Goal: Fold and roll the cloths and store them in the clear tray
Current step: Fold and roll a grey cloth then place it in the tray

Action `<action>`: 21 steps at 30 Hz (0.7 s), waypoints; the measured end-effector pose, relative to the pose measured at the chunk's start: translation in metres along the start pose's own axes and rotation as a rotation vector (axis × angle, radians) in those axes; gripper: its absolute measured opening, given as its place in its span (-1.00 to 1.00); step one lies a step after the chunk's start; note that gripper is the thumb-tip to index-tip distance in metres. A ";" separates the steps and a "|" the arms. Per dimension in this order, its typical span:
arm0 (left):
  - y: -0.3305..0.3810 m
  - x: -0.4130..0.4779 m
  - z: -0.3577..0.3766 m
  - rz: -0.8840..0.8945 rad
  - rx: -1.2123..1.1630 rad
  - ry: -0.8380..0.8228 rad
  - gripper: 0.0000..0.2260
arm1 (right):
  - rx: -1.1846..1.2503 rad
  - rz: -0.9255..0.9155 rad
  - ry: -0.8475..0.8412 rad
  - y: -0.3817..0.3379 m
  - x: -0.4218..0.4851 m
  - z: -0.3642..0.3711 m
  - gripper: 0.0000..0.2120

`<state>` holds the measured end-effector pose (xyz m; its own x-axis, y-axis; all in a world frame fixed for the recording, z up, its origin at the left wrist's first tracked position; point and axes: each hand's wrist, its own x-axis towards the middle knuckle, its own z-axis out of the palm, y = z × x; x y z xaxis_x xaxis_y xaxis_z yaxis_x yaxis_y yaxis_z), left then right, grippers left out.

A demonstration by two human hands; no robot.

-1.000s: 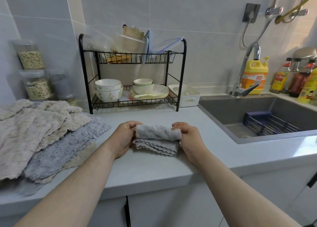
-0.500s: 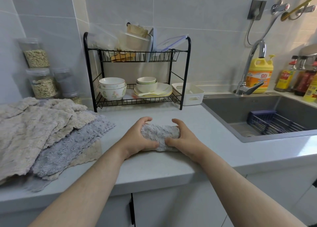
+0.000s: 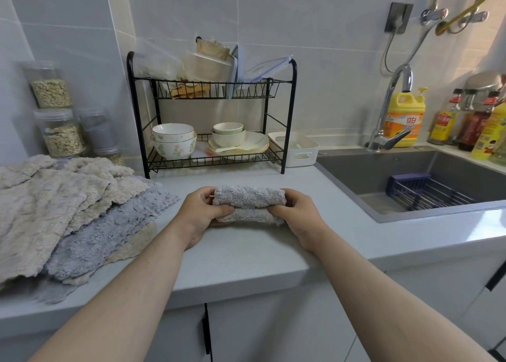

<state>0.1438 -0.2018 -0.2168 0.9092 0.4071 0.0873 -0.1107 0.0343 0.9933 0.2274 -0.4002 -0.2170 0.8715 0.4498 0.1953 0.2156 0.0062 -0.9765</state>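
Observation:
A grey fluffy cloth (image 3: pixel 247 201), rolled into a short thick bundle, lies on the counter in front of me. My left hand (image 3: pixel 201 214) grips its left end, thumb on the front and fingers curled round the back. My right hand (image 3: pixel 297 214) grips its right end the same way. A pile of unfolded beige and grey cloths (image 3: pixel 68 211) is spread over the counter's left side. A white open tray (image 3: pixel 297 149) stands beside the dish rack.
A black two-tier dish rack (image 3: pixel 212 115) with bowls and plates stands behind the cloth. Jars of grain (image 3: pixel 54 115) line the left wall. The sink (image 3: pixel 410 175) with a blue wire basket lies to the right, bottles behind it.
The loose folded end seen a second ago has been rolled in, and the cloth is now a compact roll. Both hands shifted from its top to its ends.

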 end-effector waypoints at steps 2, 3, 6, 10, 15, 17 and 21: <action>0.000 -0.002 -0.001 -0.030 -0.059 0.007 -0.69 | 0.022 0.002 0.025 0.000 0.001 -0.001 -0.79; 0.001 -0.003 -0.001 -0.040 -0.080 0.001 -0.69 | 0.044 0.006 0.038 0.001 0.002 -0.002 -0.81; -0.003 0.001 -0.002 -0.026 -0.097 -0.014 -0.73 | 0.032 -0.016 0.054 0.005 0.006 -0.001 -0.85; 0.011 0.026 0.006 0.078 -0.092 0.052 -0.74 | 0.058 -0.027 0.033 -0.003 0.028 0.001 -0.83; 0.068 0.061 0.028 0.129 -0.091 0.035 -0.77 | 0.163 -0.029 0.108 -0.058 0.062 -0.018 -0.82; 0.097 0.070 0.046 0.118 -0.080 -0.004 -0.78 | 0.218 0.010 0.199 -0.089 0.068 -0.035 -0.84; 0.161 0.087 0.102 0.070 -0.062 -0.080 -0.82 | 0.259 0.062 0.335 -0.160 0.071 -0.084 -0.84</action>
<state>0.2456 -0.2542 -0.0417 0.9272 0.3365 0.1644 -0.1973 0.0656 0.9782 0.2916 -0.4443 -0.0392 0.9835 0.1413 0.1127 0.0779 0.2313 -0.9698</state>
